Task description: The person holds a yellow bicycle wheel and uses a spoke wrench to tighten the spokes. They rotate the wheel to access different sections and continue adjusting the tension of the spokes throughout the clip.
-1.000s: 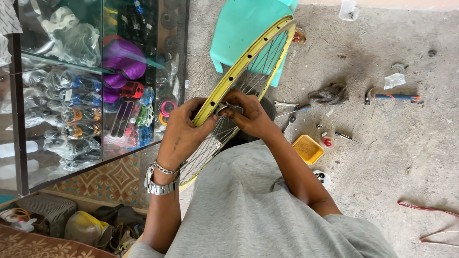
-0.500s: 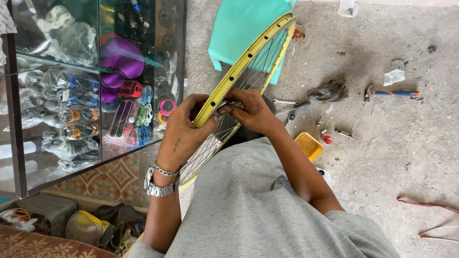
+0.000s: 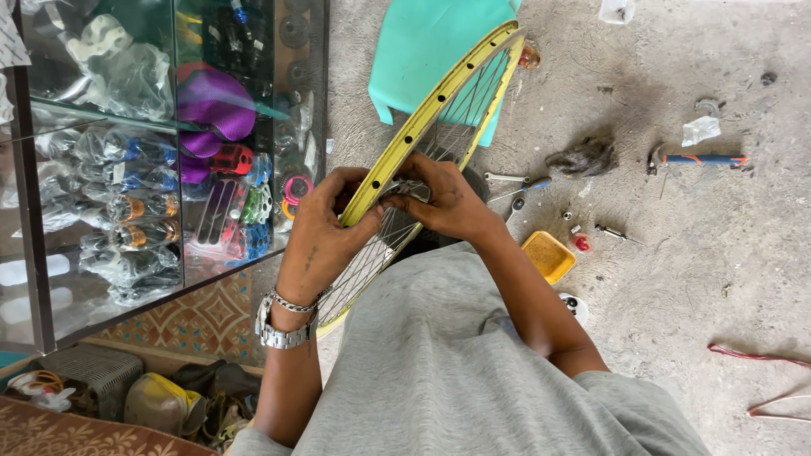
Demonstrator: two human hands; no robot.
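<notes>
Both hands on a yellow bicycle rim [image 3: 427,122] propped upright at the person's lap.

Left hand [image 3: 325,232] clasps the rim's edge; right hand [image 3: 443,198] pinches among the spokes [image 3: 372,257] (thin, bendable). The rim looks light and stiff, best held at its edge.

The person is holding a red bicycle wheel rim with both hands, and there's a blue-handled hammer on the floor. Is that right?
Not quite. The head view shows the spoked metal bicycle wheel rim is yellow, not red. Both the left hand and right hand do grip it, and the blue-handled hammer does lie on the concrete floor.
</notes>
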